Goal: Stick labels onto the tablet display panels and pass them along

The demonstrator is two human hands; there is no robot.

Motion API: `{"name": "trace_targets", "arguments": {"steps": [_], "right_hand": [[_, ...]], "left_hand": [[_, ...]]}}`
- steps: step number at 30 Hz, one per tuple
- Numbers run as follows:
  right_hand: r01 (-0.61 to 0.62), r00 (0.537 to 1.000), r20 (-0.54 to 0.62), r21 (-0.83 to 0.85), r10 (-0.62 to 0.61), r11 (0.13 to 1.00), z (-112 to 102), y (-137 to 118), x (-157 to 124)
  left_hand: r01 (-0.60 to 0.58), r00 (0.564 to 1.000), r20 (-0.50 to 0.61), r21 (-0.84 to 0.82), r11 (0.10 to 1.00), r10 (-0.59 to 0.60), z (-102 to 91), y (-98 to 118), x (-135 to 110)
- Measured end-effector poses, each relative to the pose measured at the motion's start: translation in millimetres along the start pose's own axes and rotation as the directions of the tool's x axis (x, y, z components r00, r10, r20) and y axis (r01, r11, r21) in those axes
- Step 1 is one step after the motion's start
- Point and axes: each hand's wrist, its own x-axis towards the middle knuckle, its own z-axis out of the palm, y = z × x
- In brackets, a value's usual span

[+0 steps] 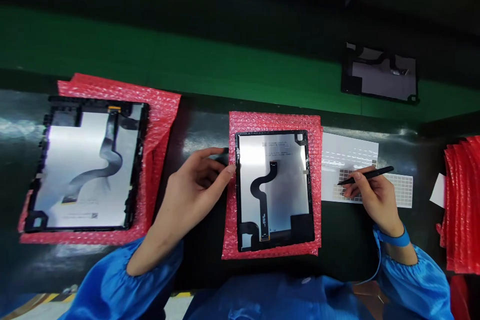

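Note:
A tablet display panel [279,185] lies back side up on a red bubble-wrap sheet [240,240] in the middle, with a black flex cable curving down its silver back. My left hand [195,180] rests at the panel's left edge, fingertips touching the frame, fingers loosely curled. My right hand [369,192] grips black tweezers [369,175] whose tip points at a sheet of small stickers [401,190] to the right of the panel.
A second panel [86,165] lies on stacked red bubble wrap [161,110] at left. Another panel [380,75] sits on the green belt [187,65] at the far right. A pile of red bubble-wrap sheets [463,205] stands at the right edge.

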Motion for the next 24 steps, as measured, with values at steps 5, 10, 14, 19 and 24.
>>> {"name": "trace_targets", "arguments": {"steps": [5, 10, 14, 19, 24], "right_hand": [[-0.091, 0.995, -0.027, 0.083, 0.093, 0.992, -7, -9, 8], [-0.103, 0.994, -0.011, 0.124, 0.105, 0.987, -2, -28, 14], [-0.017, 1.0, 0.008, 0.111, 0.017, 0.994, 38, -62, 18], [0.05, 0.991, 0.119, 0.059, -0.056, 0.997, 117, -102, 26], [0.037, 0.982, 0.182, 0.034, -0.043, 0.999, 167, -103, 40]], "left_hand": [[0.076, 0.992, 0.121, -0.247, 0.966, -0.047, 3.4, 2, 5], [0.054, 0.99, 0.143, -0.341, 0.939, -0.005, 7.0, -6, 6], [-0.046, 0.987, 0.12, -0.411, 0.91, 0.104, 10.3, -14, 6], [-0.095, 0.978, 0.134, -0.383, 0.919, 0.157, 9.9, -14, 8], [-0.034, 0.985, 0.141, -0.409, 0.912, 0.1, 7.6, -10, 6]]}}
